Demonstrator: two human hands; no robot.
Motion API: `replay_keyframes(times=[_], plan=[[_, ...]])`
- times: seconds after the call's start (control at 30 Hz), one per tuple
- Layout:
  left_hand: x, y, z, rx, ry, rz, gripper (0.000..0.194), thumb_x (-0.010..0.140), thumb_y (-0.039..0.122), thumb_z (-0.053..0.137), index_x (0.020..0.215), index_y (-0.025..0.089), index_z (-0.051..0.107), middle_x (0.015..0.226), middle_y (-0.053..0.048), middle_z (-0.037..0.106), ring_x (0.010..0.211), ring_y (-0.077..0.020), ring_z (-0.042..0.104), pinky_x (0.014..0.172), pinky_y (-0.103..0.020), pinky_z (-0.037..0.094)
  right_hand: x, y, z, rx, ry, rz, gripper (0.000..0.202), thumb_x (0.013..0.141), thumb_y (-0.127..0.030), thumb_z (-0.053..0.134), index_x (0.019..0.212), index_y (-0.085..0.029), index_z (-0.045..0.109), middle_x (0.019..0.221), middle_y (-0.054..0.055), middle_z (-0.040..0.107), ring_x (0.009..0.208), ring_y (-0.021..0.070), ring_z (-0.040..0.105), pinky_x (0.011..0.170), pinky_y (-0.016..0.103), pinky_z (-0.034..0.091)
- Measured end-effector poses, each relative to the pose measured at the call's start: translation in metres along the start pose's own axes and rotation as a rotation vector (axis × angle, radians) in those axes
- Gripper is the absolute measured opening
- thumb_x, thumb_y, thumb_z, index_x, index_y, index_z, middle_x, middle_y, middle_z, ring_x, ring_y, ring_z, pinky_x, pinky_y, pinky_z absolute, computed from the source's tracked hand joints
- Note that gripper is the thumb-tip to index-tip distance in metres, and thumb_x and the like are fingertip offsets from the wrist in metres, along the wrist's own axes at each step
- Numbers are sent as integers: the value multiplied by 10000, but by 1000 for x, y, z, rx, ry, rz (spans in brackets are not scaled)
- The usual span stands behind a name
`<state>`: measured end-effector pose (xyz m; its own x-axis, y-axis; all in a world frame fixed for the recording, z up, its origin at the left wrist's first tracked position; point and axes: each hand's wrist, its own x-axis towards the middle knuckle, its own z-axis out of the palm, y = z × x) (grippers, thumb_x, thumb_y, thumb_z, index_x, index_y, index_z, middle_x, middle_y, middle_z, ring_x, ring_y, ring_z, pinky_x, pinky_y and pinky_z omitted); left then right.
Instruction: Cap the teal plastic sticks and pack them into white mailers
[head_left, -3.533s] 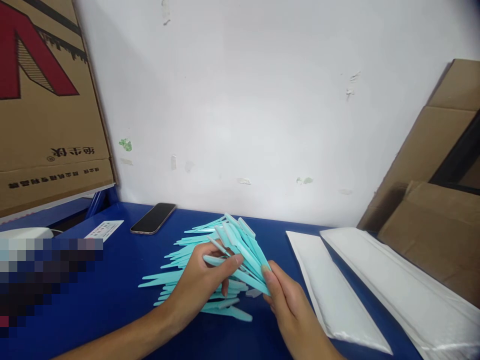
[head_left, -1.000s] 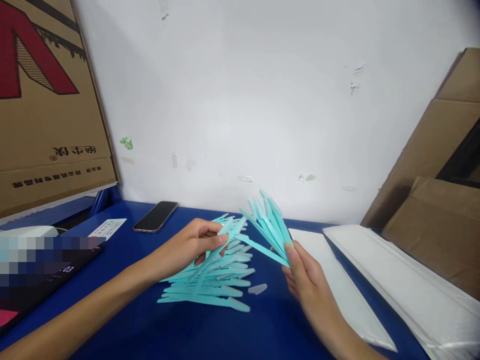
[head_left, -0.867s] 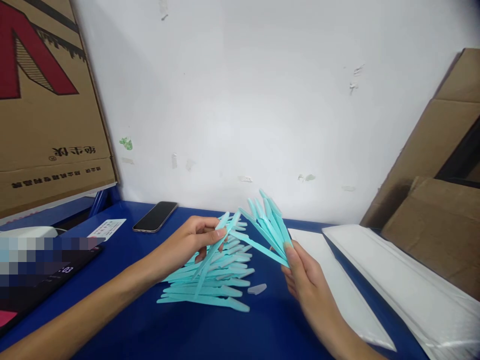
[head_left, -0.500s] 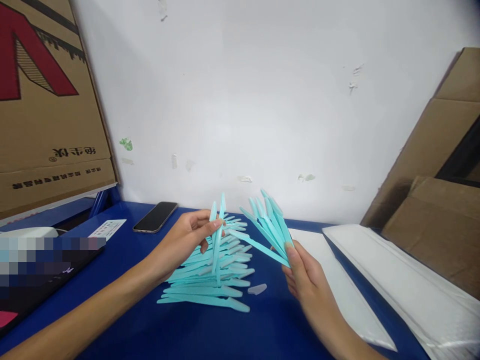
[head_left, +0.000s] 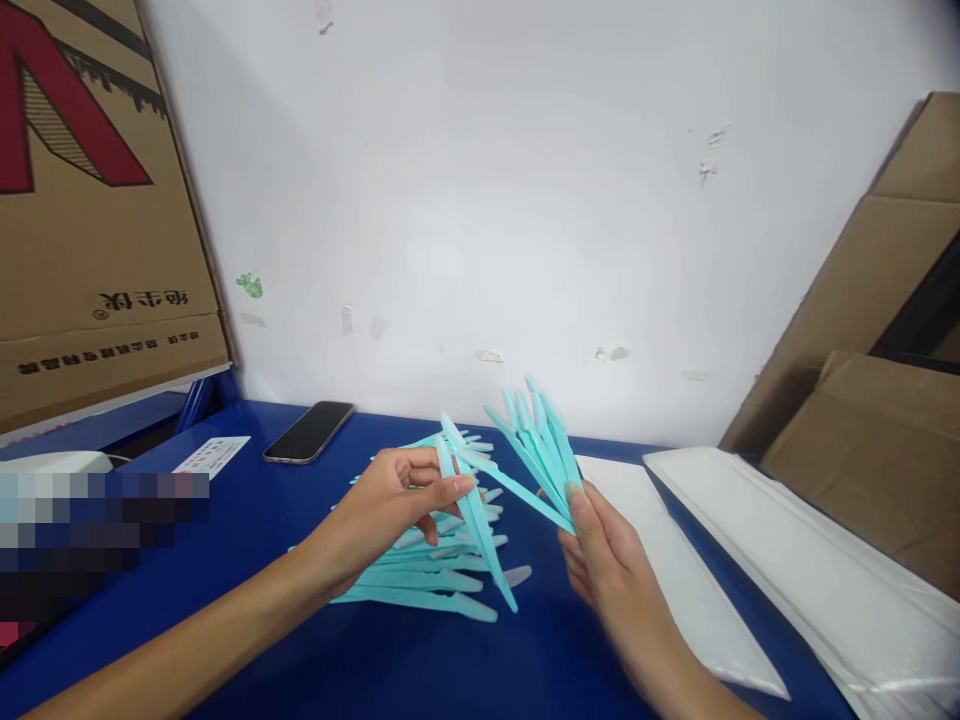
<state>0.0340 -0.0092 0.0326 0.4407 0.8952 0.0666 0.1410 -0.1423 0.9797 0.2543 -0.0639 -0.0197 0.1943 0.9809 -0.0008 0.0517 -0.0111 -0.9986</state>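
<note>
My left hand [head_left: 409,500] pinches a couple of turquoise eyebrow razors [head_left: 484,535] between thumb and fingers, their handles slanting down to the right. In my right hand [head_left: 607,560] is a fan of several like razors [head_left: 544,450], held by their handle ends with the blade ends up. One of these, a lone razor [head_left: 521,492], sticks out leftward, its tip at the razors in my left hand; whether they touch I cannot tell. Below my left hand lies a pile of turquoise razors [head_left: 420,580], partly hidden by it. A loose clear blade cap [head_left: 517,575] lies right of the pile.
A phone [head_left: 309,432] and a printed card [head_left: 214,457] lie at the left of the blue table [head_left: 315,660]. White plastic-wrapped packs [head_left: 795,570] lie on the right. Cardboard boxes stand at left [head_left: 112,230] and right [head_left: 862,450], before a white wall [head_left: 480,200].
My left hand has moved a little right, and its razors have turned from nearly upright to slanting down right, closer to the lone razor. My right hand stays nearly still with its fan.
</note>
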Motion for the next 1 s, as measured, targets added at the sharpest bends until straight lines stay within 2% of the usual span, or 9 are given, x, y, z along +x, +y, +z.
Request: replay_keyframes(times=[0.07,0.13,0.27,0.37,0.47,0.63,0.73,0.87,1.0], plan=[[0,-3,4,-34,5,0,308,836,458,733,789,157,688,706,-10,585,704,-161,574,542,-210,478,-3,1,4,-8,-8,-18,621,863,-781,498,1208,-279,619,1088,56,683,835,186,662,779,274,547],[-1,-5,7,-68,7,14,312,840,461,734,800,154,691,737,-28,619,766,-185,620,538,-206,495,-6,2,8,-20,-41,-30,594,881,-764,487,1183,-268,610,1052,50,660,842,188,646,758,261,538],[-5,-5,14,-126,-27,61,253,876,408,711,919,159,731,888,-72,708,861,-216,676,550,-203,521,-10,3,11,-54,-236,-139,462,973,-663,424,1054,-241,594,875,10,575,763,162,555,648,220,478],[-8,-2,19,-127,2,113,281,880,415,708,978,158,761,934,-84,733,810,-201,675,542,-211,543,-11,2,11,-146,-305,-218,412,1016,-590,401,889,-226,546,776,-24,483,689,133,443,607,205,418],[-7,-1,22,-113,33,153,275,864,397,728,978,153,779,905,-74,736,722,-173,645,528,-223,557,-12,1,11,-150,-326,-191,408,1023,-578,394,844,-227,496,742,-41,411,650,120,367,581,198,387],[-6,-4,23,-109,46,184,220,882,368,720,952,167,778,777,-23,708,661,-131,611,583,-206,557,-13,2,13,-122,-334,-158,419,1008,-609,395,842,-233,476,750,-39,394,661,123,375,603,197,400],[-6,-4,24,-103,80,162,225,887,385,715,879,165,762,778,-18,706,683,-133,625,605,-203,556,-12,5,12,-187,-307,-185,422,1011,-616,369,833,-244,460,726,-42,389,651,132,379,586,205,387],[-9,-3,27,-120,116,128,243,889,407,712,928,170,756,832,-25,724,744,-148,663,639,-205,567,-10,7,10,-313,-346,-224,391,1036,-581,326,866,-255,461,702,-50,390,635,137,395,600,217,394],[-11,-6,33,-211,135,100,263,872,416,726,931,161,744,879,-43,734,842,-199,703,749,-277,617,-11,6,9,-384,-352,-237,405,1040,-578,301,851,-252,448,664,-52,393,631,147,446,610,228,415]])
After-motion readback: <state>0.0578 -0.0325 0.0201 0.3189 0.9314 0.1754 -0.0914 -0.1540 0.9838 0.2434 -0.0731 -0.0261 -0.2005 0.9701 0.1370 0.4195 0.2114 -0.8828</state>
